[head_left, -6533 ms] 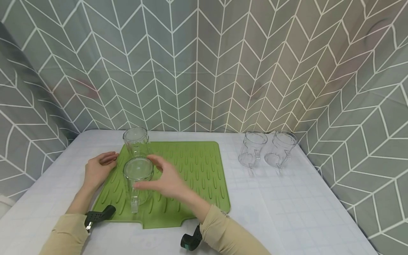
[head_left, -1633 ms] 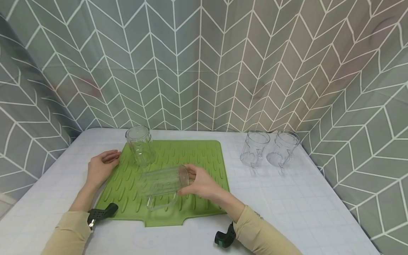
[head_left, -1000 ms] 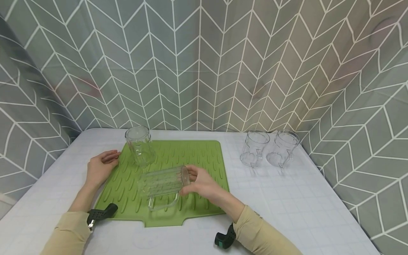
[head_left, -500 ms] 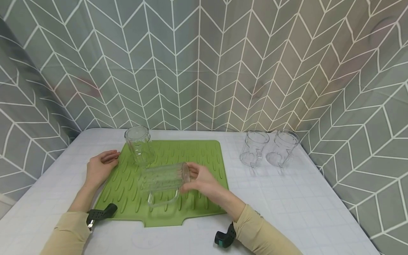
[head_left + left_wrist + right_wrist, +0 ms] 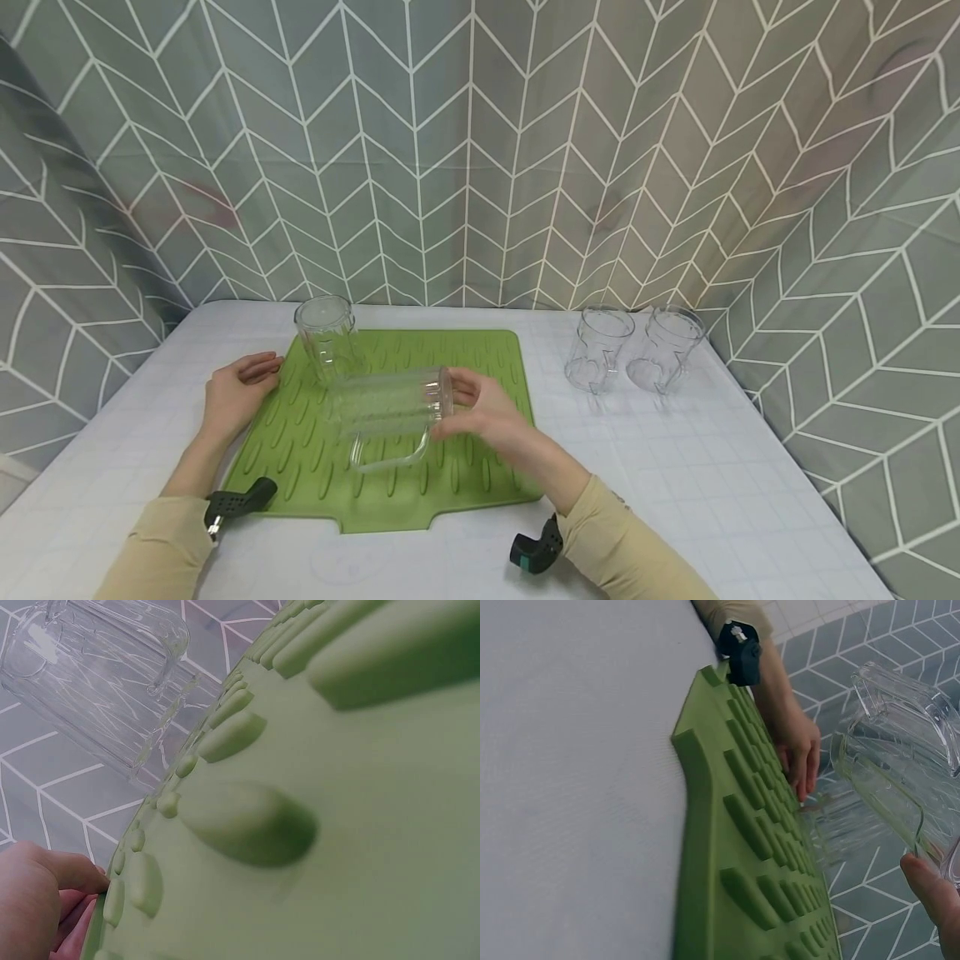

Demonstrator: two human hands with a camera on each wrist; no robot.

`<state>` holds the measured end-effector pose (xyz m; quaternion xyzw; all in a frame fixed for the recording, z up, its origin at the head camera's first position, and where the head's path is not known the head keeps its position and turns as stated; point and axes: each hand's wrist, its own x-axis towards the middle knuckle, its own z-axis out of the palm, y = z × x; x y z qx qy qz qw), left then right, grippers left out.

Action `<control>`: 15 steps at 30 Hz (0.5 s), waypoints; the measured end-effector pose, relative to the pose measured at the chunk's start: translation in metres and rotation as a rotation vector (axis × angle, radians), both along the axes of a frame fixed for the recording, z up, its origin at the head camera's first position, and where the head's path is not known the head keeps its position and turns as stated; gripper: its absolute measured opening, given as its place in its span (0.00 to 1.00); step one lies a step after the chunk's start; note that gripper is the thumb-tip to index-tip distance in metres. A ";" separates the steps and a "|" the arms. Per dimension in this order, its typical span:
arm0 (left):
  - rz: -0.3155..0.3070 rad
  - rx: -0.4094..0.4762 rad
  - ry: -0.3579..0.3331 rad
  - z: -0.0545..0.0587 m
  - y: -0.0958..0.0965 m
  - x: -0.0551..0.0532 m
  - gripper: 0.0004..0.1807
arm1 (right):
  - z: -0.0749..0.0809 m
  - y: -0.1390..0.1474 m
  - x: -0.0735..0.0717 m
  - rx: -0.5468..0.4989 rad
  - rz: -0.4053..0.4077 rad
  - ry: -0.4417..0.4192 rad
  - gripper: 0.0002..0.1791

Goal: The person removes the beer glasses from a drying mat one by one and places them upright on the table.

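Note:
A clear glass mug (image 5: 390, 404) lies sideways in the air over the green drying mat (image 5: 382, 521), mouth to the left and handle toward the near side. My right hand (image 5: 483, 412) grips it near its base, thumb in front and fingers behind; the right wrist view catches the thumb (image 5: 922, 889) against the glass. A second glass mug (image 5: 330, 342) stands base up at the mat's back left corner, and shows large in the left wrist view. My left hand (image 5: 236, 396) rests at the mat's left edge, fingers loosely bent, thumb tip at the rim.
Two more glass mugs, one (image 5: 597, 350) beside the other (image 5: 666, 350), stand mouth up at the back right of the white table (image 5: 660, 492). A grey patterned curtain (image 5: 465, 167) closes off the back and both sides.
Earlier the mug stood base up beneath my right hand. It has since been tipped onto its side and shifted right, rising slightly in the last half second. My left hand stays put.

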<state>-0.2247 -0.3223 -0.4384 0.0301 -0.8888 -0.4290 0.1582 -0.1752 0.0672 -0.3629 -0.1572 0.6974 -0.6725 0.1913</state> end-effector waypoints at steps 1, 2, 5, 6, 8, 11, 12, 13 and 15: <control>0.001 -0.002 -0.001 0.000 0.000 0.000 0.24 | 0.002 0.001 0.000 -0.005 0.001 -0.003 0.51; 0.002 -0.006 -0.001 0.000 0.000 0.000 0.24 | 0.003 0.002 0.000 -0.008 -0.001 -0.005 0.51; 0.006 -0.012 -0.001 0.001 0.001 0.001 0.24 | 0.009 0.005 0.000 -0.023 -0.009 -0.004 0.51; 0.006 -0.013 0.000 0.001 0.001 0.001 0.24 | 0.012 0.006 0.000 -0.027 -0.009 -0.004 0.51; 0.007 -0.013 0.001 0.001 0.001 0.001 0.24 | 0.016 0.009 0.001 -0.037 -0.009 0.005 0.50; 0.007 -0.013 0.002 0.001 0.002 0.001 0.23 | 0.022 0.014 0.000 -0.046 -0.004 0.024 0.49; 0.008 -0.014 0.003 0.001 0.002 0.001 0.23 | 0.024 0.015 0.000 -0.050 -0.004 0.030 0.49; 0.009 -0.015 0.003 0.001 0.002 0.001 0.23 | 0.026 0.017 0.000 -0.051 -0.005 0.038 0.49; 0.008 -0.016 0.005 0.001 0.001 0.001 0.23 | 0.029 0.020 0.000 -0.054 -0.007 0.053 0.49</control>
